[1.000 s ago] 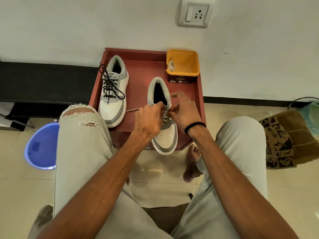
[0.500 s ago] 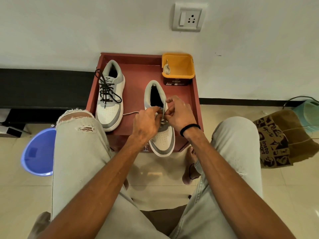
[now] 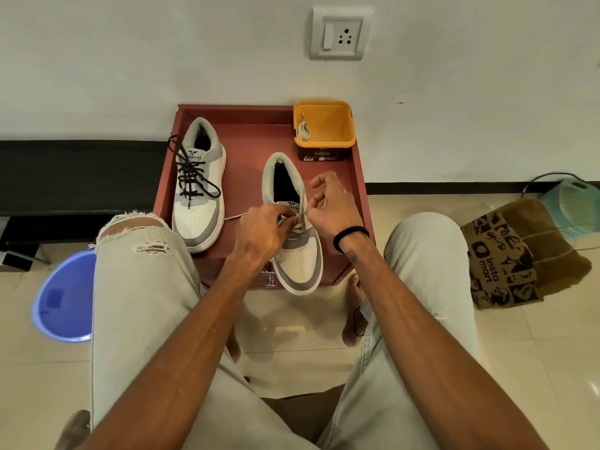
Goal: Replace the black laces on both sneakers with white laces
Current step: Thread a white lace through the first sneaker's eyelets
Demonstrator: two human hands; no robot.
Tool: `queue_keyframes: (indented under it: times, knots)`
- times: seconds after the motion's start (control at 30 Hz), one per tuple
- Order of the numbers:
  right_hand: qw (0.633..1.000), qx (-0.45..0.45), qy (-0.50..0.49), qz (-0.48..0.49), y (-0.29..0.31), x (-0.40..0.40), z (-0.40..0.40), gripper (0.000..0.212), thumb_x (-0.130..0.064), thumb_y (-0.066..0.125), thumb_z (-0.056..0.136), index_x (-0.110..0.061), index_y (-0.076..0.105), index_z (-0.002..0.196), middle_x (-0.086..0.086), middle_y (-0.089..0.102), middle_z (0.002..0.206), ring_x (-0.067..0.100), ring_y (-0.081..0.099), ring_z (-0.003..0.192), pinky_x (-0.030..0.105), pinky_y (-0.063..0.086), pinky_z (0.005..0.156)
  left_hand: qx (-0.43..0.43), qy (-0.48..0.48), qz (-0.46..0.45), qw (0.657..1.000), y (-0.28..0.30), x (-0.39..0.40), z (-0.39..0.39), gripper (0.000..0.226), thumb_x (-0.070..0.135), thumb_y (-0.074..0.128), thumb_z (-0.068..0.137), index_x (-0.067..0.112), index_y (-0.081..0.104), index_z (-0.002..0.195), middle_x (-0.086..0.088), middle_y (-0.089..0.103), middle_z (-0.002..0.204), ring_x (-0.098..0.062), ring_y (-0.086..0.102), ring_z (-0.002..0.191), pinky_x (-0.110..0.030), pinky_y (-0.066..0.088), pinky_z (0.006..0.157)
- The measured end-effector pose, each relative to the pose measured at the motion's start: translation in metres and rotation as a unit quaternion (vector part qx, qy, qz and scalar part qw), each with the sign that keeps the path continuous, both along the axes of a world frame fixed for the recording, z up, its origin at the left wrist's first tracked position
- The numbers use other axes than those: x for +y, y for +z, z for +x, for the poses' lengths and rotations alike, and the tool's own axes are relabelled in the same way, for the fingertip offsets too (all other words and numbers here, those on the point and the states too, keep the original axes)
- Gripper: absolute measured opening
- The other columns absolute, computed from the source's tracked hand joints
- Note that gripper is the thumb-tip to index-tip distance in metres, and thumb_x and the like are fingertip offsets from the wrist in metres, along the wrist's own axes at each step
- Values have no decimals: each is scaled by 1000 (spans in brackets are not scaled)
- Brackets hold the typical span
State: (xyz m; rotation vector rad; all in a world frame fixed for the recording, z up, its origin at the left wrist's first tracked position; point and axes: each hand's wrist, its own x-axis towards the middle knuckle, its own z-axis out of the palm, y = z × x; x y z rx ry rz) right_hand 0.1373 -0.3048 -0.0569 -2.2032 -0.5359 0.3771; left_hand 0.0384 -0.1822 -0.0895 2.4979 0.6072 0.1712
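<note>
Nearest, both hands work over the right sneaker (image 3: 297, 254), whose toe overhangs the front edge of the red-brown table (image 3: 250, 138): the left hand (image 3: 259, 237) curls over the eyelets gripping the white lace (image 3: 297, 226), one end of which trails left across the table, while the right hand (image 3: 334, 206) pinches the other strand between thumb and forefinger. Farther back on the left stands the left sneaker (image 3: 199, 203) with its black lace (image 3: 191, 177) threaded, and at the far right corner a yellow tub (image 3: 337, 125) holds a bundled second white lace (image 3: 304, 130)

White wall (image 3: 130, 60), wall socket (image 3: 341, 34), glossy tiled floor (image 3: 535, 368), black skirting (image 3: 81, 177)
</note>
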Motion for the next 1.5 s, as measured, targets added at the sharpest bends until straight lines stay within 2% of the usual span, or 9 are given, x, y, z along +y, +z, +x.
queue_keyframes:
  times: [0.3,0.63,0.73,0.83,0.93,1.0,1.23,1.33,1.5]
  knots:
    - [991,83,-42,95,11,-3,7,39,-1,70,82,-20,58,114,0,72,91,9,66,79,13,50,67,-62,28,41,997,5,-7,-2,36,47,70,93,24,74,121,-1,77,106,-19,73,86,-32,57,72]
    - [935,246,4,255,29,-9,2,42,11,72,82,-4,58,119,5,69,88,19,65,78,30,58,69,-125,37,45,990,10,-20,6,24,40,70,95,17,76,98,3,63,92,-17,60,72,-29,40,59]
    - [949,218,-2,227,29,-14,5,42,4,78,82,-7,60,118,4,72,88,14,67,74,29,58,68,-126,37,25,991,14,-17,6,26,45,69,95,22,80,96,3,73,90,-14,64,70,-29,46,60]
    - [996,66,3,51,15,-17,11,28,-3,78,82,-18,66,102,0,72,90,10,67,77,28,60,75,-140,37,12,989,18,-17,4,22,42,70,95,25,81,103,7,77,90,-11,68,71,-30,55,62]
    - [995,16,67,-71,4,-16,9,18,-7,77,83,-20,74,94,-4,73,84,8,68,77,25,60,73,-162,27,-7,986,19,-16,3,18,35,70,95,26,80,107,8,78,91,-9,69,74,-33,59,68]
    - [994,15,89,-68,4,-12,4,3,-14,77,87,-16,77,90,1,74,83,14,70,77,29,60,72,-176,12,-11,984,20,-16,4,18,34,70,96,25,80,109,8,77,92,-7,67,74,-31,58,69]
    - [998,4,62,-30,-1,-12,7,11,-19,70,93,-15,80,89,1,76,82,14,72,78,35,60,75,-198,-15,-23,980,20,-16,4,25,22,71,96,24,75,120,6,75,109,-1,64,75,-20,57,75]
    - [998,23,50,26,3,-16,8,7,-18,73,92,-17,79,89,-7,75,79,1,69,73,24,56,73,-174,-9,-44,984,17,-14,4,39,6,65,94,22,70,128,4,75,112,0,63,71,-23,59,78]
    - [983,101,38,148,16,-18,9,7,-21,77,90,-14,77,93,0,76,86,14,73,79,30,62,74,-114,-9,-66,991,9,-16,7,33,27,75,92,32,66,123,9,77,106,-13,74,82,-41,62,80]
